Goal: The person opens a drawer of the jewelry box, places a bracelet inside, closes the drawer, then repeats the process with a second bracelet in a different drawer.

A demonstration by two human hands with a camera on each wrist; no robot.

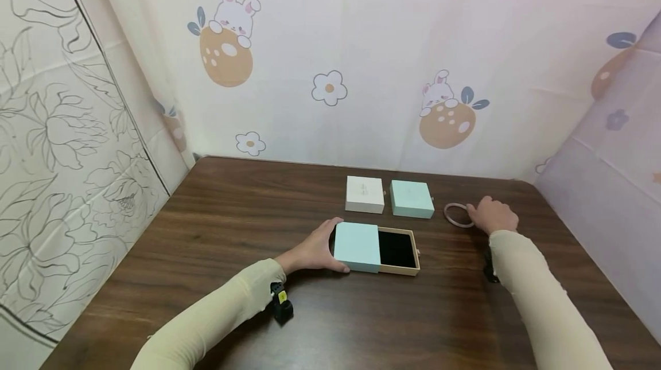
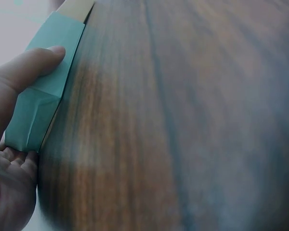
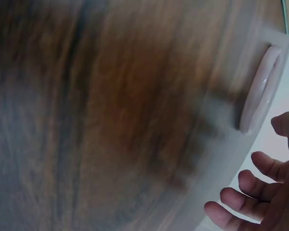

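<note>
My left hand (image 1: 313, 247) grips the pale blue sleeve (image 1: 357, 246) of a jewellery box between thumb and fingers. Its drawer (image 1: 397, 250), lined in black, is pulled partly out to the right. In the left wrist view, the thumb lies along the side of the blue sleeve (image 2: 55, 72). Just right of a pale pink bangle (image 1: 457, 215), my right hand (image 1: 494, 215) hovers. The right wrist view shows that hand's fingers spread and loosely bent with nothing between them, a small gap away from the bangle (image 3: 261, 90), which lies flat on the table.
Behind the pulled-out box stand a white box (image 1: 364, 194) and a second pale blue box (image 1: 411, 198), both shut. All lie on a dark wooden table (image 1: 232, 203). A printed curtain (image 1: 330, 31) hangs beyond the far edge.
</note>
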